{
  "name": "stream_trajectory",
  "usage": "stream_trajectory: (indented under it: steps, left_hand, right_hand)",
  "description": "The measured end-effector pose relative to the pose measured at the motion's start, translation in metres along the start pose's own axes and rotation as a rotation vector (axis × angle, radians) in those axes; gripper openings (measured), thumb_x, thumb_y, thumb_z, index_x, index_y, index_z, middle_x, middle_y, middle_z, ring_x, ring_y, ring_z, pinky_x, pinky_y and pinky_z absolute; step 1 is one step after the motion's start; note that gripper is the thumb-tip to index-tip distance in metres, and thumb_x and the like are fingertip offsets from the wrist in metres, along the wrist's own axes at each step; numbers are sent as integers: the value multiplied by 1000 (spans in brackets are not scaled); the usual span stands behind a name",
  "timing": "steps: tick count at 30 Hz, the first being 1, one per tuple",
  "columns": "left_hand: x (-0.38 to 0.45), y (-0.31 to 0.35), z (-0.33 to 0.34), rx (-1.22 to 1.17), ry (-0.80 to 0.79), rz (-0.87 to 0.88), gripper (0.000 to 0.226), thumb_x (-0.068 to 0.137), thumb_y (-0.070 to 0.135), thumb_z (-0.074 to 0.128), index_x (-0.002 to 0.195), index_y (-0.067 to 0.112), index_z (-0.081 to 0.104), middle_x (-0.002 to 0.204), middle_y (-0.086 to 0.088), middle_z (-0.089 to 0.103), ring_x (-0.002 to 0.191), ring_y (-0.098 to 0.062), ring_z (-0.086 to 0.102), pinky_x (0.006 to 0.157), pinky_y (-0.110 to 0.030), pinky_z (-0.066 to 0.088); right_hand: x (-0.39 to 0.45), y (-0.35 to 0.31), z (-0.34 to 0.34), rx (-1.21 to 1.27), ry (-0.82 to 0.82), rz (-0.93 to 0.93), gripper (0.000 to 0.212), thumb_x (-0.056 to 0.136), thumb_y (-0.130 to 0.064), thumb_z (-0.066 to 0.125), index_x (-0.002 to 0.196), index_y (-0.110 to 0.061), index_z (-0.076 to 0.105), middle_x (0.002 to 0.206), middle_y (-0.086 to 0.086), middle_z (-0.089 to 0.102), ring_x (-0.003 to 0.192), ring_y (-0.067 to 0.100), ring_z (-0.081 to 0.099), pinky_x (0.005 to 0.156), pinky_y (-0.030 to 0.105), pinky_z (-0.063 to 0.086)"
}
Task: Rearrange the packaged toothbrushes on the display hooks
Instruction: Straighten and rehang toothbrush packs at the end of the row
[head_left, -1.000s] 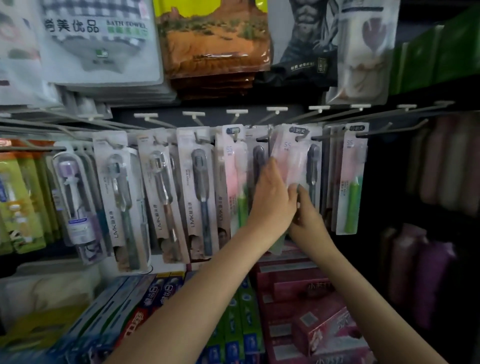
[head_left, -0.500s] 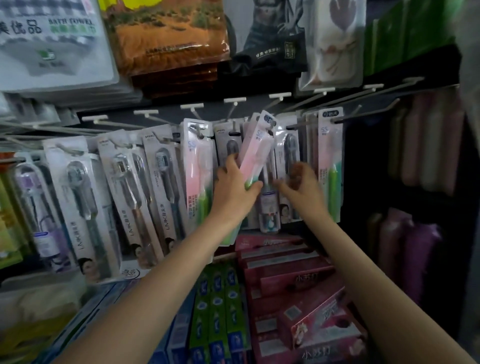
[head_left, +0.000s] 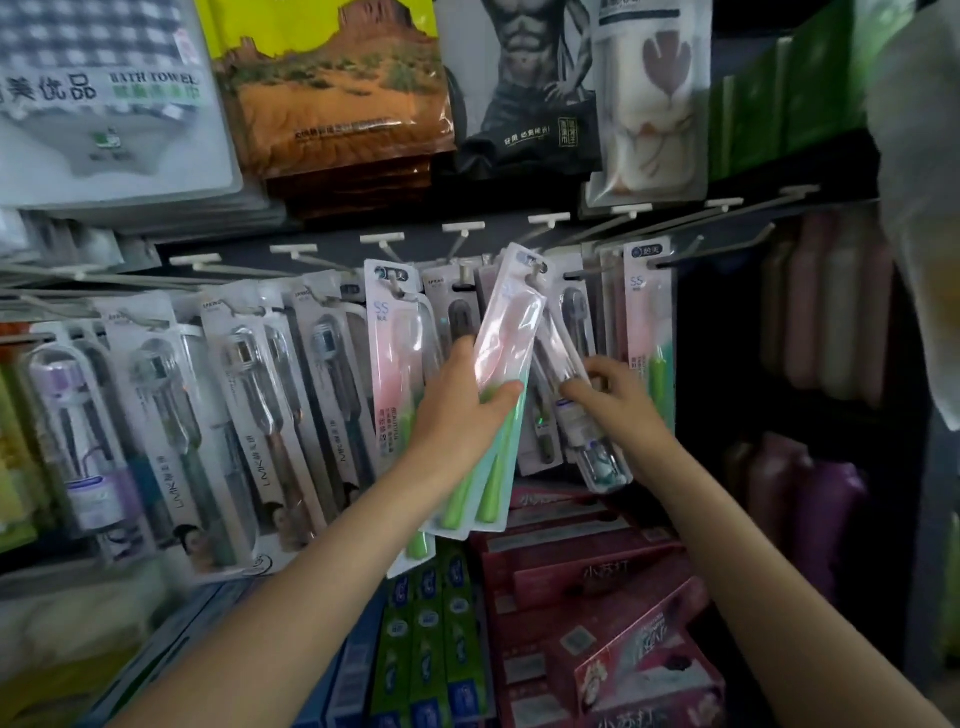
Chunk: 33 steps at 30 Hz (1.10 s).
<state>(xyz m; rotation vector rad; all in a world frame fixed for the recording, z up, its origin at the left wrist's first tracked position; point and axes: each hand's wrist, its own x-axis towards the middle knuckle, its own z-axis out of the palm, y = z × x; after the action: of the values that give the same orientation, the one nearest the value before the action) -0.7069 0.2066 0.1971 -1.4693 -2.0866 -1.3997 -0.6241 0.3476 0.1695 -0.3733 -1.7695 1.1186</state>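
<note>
Hands (head_left: 457, 410) gripping tilted toothbrush packs (head_left: 506, 353).

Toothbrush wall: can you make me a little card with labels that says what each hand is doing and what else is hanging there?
left hand: grips the pink and green toothbrush pack, which is tilted
pack's top: near a hook; on or off it, cannot tell
right hand: holds a clear pack tilted the other way
hanging on the left: grey toothbrush packs
hanging on the far right: another pink and green pack
above: bath towel bags
below: red boxes and green boxes
</note>
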Motion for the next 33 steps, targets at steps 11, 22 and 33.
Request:
stream_trajectory:
  steps: [11, 22, 33]
  left_hand:
    - [-5, 11, -16, -64, 9, -6, 23, 88, 19, 59, 107, 13, 49, 88, 0, 54, 76, -16, 53, 64, -28, 42]
    - [4, 8, -38, 70, -10, 33, 24, 84, 23, 65, 99, 7, 55, 77, -3, 52, 63, -18, 49, 58, -30, 39]
    - [3, 9, -43, -48, -80, -18, 22, 84, 26, 65, 95, 13, 52, 83, -4, 56, 68, -15, 52, 60, -26, 39]
  right_hand:
    - [-6, -7, -12, 276, -71, 146, 2, 87, -9, 58, 88, -8, 58, 93, 18, 63, 75, 35, 67, 54, 34, 55]
    - [-13, -9, -14, 162, -3, 19, 19, 79, -14, 71, 92, -11, 57, 81, 0, 66, 66, 11, 65, 60, 23, 51]
    - [-13, -15, -23, 41, -17, -67, 19, 79, -15, 70, 91, -14, 55, 79, -1, 65, 65, 10, 62, 57, 25, 49]
